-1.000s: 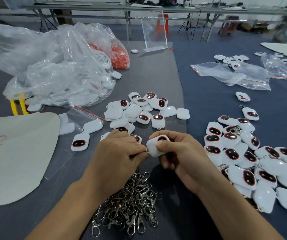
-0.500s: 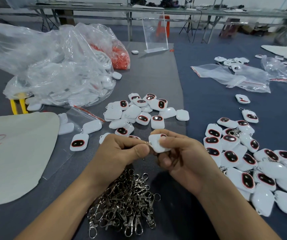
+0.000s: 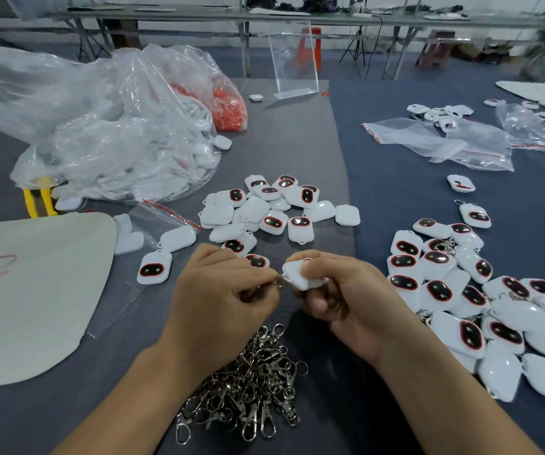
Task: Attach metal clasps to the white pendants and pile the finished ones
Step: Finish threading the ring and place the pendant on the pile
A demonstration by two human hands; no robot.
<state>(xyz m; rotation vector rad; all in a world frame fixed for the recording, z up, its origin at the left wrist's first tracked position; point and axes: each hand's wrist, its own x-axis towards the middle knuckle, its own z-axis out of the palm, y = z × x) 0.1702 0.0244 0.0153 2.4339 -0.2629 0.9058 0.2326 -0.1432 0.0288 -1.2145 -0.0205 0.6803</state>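
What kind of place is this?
Probably a small assembly workshop: a heap of metal clasps, piles of white pendants, and big plastic bags of parts on a worktable.

Left grip point(image 3: 228, 297) draws slightly back from pendant point(image 3: 299, 275): thumb no longer against its white shell, and a small gap opens. Clasp ring point(image 3: 280, 281) now shows in that gap, pinched at the left fingertips, at the pendant's corner. Right grip point(image 3: 353, 300) rolls the pendant; dark face mostly hidden now.

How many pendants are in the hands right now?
1: a white pendant gripped in the right hand, its edge meeting the clasp pinched by the left hand. Curled fingers could hide more.
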